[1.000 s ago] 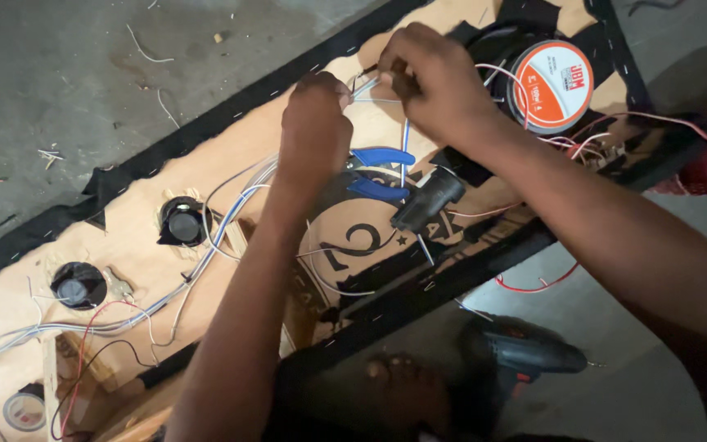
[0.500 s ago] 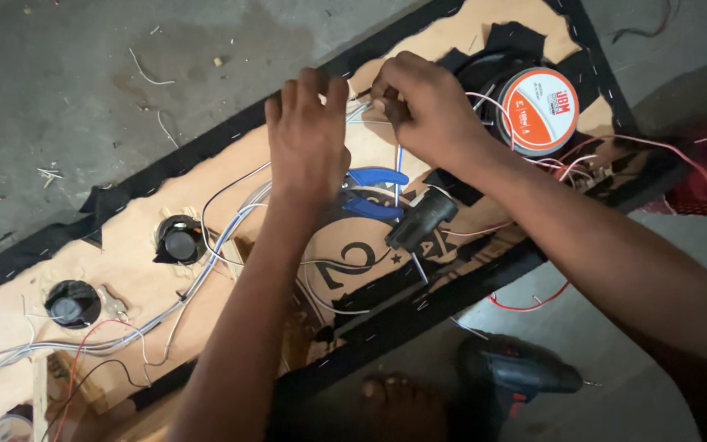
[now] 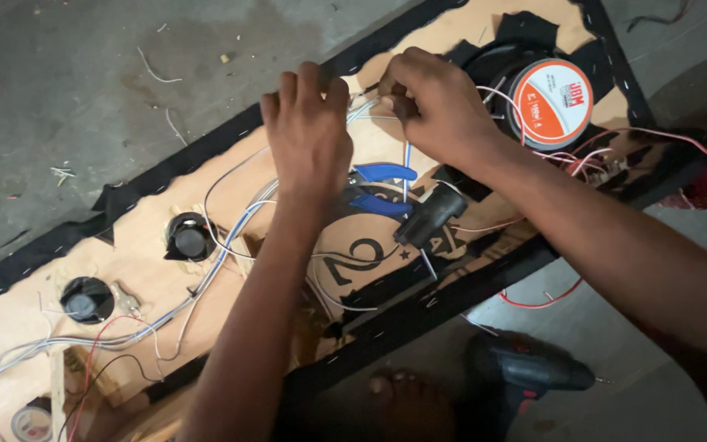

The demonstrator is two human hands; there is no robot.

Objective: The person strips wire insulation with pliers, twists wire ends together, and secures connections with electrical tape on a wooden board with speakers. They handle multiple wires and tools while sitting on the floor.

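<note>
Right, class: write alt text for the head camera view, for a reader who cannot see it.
Two bare hands, left hand and right hand, pinch thin white wires over a wooden board edged in black cloth. An orange-capped speaker, blue-handled pliers and a screwdriver lie on the board; a cordless drill rests on the floor.

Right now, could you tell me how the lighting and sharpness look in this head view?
Head view: dim, even light; left hand and right hand fairly sharp at the white wires; cordless drill sits in dark shadow; no strong glare.
</note>
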